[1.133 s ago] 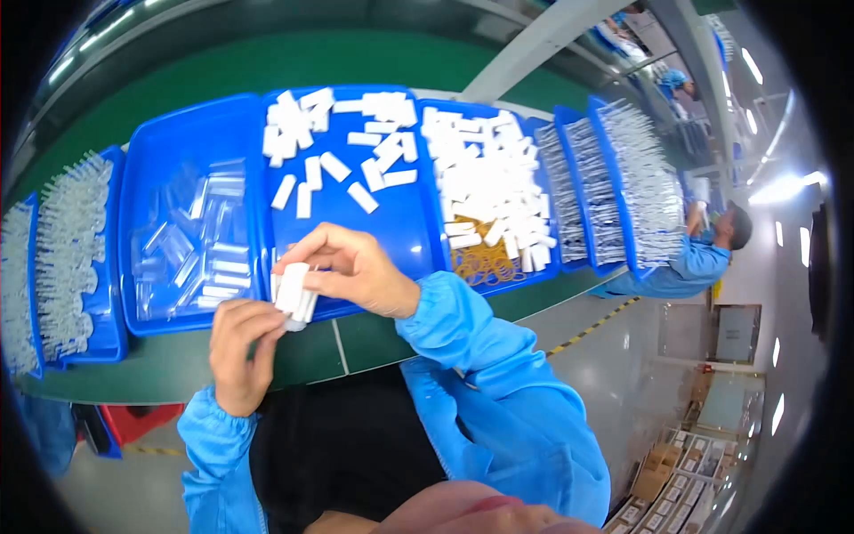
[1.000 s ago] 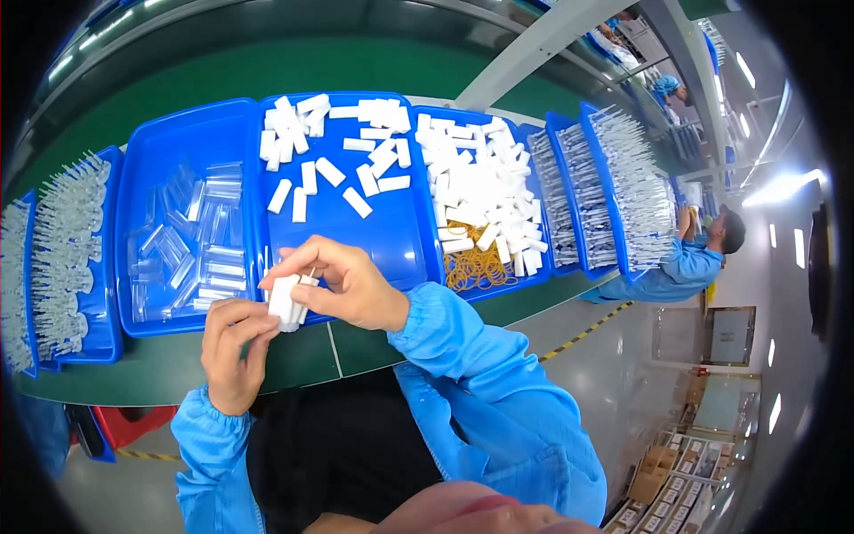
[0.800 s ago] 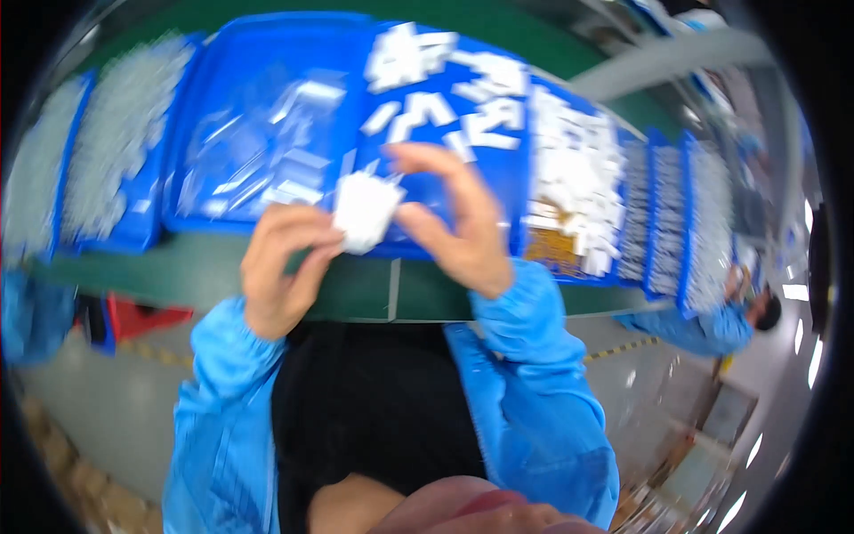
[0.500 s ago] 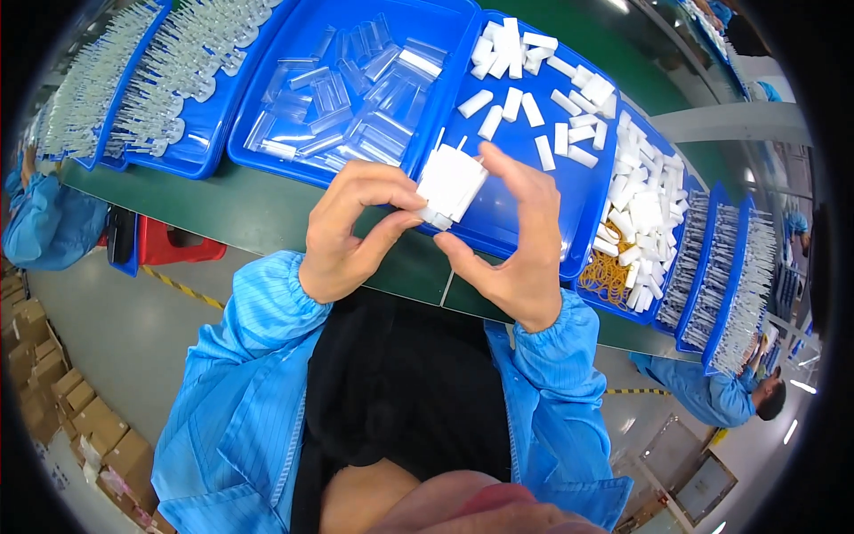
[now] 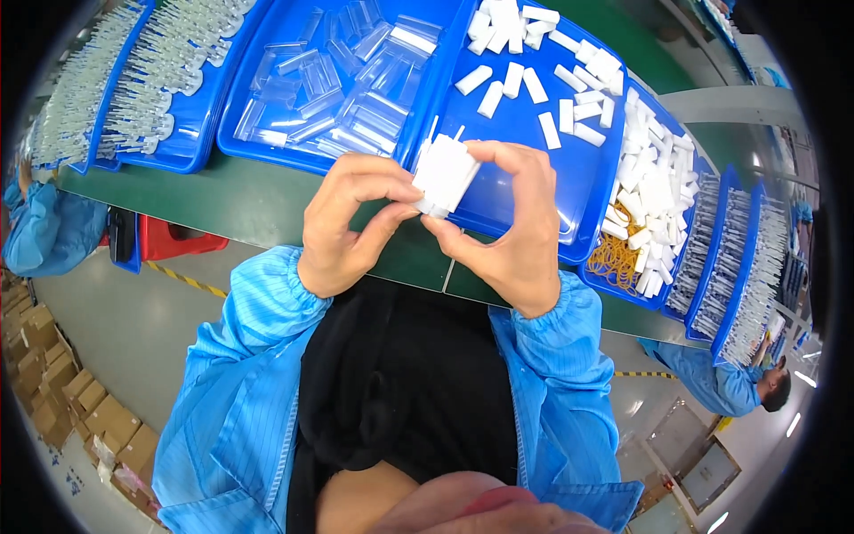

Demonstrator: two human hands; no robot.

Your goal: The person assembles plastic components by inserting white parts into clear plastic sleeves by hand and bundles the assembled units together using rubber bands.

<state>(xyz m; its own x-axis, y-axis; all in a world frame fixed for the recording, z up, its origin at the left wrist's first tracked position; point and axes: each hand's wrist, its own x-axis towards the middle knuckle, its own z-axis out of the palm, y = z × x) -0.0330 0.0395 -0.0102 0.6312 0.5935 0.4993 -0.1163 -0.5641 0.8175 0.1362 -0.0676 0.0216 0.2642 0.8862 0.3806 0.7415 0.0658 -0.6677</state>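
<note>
Between both hands I hold a white block-shaped piece (image 5: 445, 178), tilted, with thin prongs rising from its upper end. The thumb and index finger of my left hand (image 5: 350, 222) pinch its lower left side. On the other side, my right hand (image 5: 519, 233) has its index finger at the upper right edge and its thumb at the lower end. The piece is over the near edges of two blue trays. Clear plastic pieces (image 5: 322, 82) fill the left tray (image 5: 233, 141); short white blocks (image 5: 549, 130) lie loose in the right tray (image 5: 525, 191).
Further right, a tray holds heaped white blocks (image 5: 654, 189) and tan rubber bands (image 5: 614, 262). Narrow trays of thin pale parts (image 5: 169, 71) stand far left, with similar parts (image 5: 756, 276) far right. The green table edge (image 5: 258, 212) runs in front of me. Co-workers sit at both sides.
My right thumb and index finger have closed in on the white piece, from apart to touching it. My left hand keeps its pinch. The whole view has shifted slightly.
</note>
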